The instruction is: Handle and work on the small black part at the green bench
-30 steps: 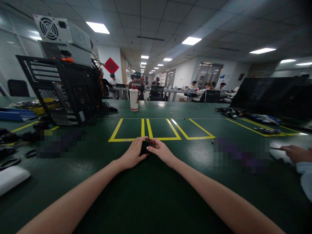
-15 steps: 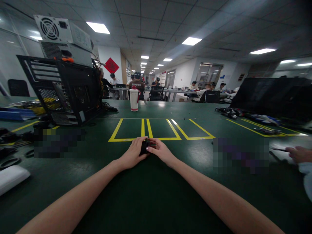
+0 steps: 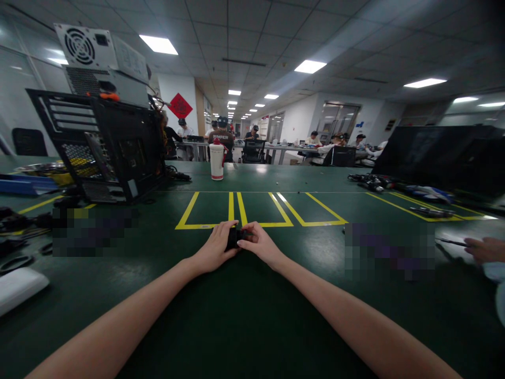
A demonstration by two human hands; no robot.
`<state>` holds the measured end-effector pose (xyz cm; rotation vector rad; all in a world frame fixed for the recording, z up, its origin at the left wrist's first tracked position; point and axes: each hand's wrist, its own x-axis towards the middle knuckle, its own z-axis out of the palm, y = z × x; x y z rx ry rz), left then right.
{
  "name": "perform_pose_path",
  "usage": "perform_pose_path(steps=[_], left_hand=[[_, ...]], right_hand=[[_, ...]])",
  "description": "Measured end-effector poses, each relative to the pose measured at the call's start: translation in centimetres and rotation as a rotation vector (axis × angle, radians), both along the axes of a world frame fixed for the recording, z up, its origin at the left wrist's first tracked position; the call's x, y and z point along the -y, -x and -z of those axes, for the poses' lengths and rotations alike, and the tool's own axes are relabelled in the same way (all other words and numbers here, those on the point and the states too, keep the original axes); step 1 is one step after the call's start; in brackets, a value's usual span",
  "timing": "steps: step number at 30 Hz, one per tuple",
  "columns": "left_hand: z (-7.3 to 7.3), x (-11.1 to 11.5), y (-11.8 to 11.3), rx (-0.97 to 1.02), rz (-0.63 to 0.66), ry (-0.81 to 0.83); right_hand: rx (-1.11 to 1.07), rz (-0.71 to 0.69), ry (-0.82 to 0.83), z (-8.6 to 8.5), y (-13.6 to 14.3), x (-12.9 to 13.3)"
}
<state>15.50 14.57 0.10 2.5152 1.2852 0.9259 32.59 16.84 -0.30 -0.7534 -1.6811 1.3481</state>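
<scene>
1. Holding a small black object [image 3: 232,238], the left hand [image 3: 216,248] is closed around its left side (which kind of object, I cannot tell).
2. The right hand [image 3: 259,244] pinches its right end between thumb and fingers.
3. This object is at the near edge of yellow tape [image 3: 272,225] on the green table [image 3: 244,321].
4. Farther away, a white cup [image 3: 216,164] stands upright.

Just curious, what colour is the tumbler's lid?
The lid is red, in the head view.

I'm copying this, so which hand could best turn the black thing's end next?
Probably the right hand: its fingertips touch one end of the black thing, while the left hand cups it.
</scene>
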Motion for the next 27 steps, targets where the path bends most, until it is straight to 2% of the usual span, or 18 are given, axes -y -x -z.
perform_pose_path(steps=[4, 9, 13, 19, 27], left_hand=[[0.0, -0.1, 0.1, 0.008, 0.001, 0.000], [0.0, -0.6, 0.8, 0.012, -0.036, 0.025], [0.2, -1.4, 1.7, 0.031, -0.083, 0.075], [0.5, -2.3, 2.5, 0.075, -0.101, 0.175], [-0.6, -1.5, 2.5, 0.109, -0.087, 0.353]], right_hand=[[0.052, 0.017, -0.040, 0.2, 0.1, 0.0], [0.225, 0.210, -0.195, 0.5, -0.2, -0.3], [0.364, 0.319, -0.197, 0.5, -0.7, -0.4], [0.534, 0.337, -0.304, 0.1, -0.7, 0.3], [0.693, 0.332, -0.347, -0.2, -1.0, 1.1]])
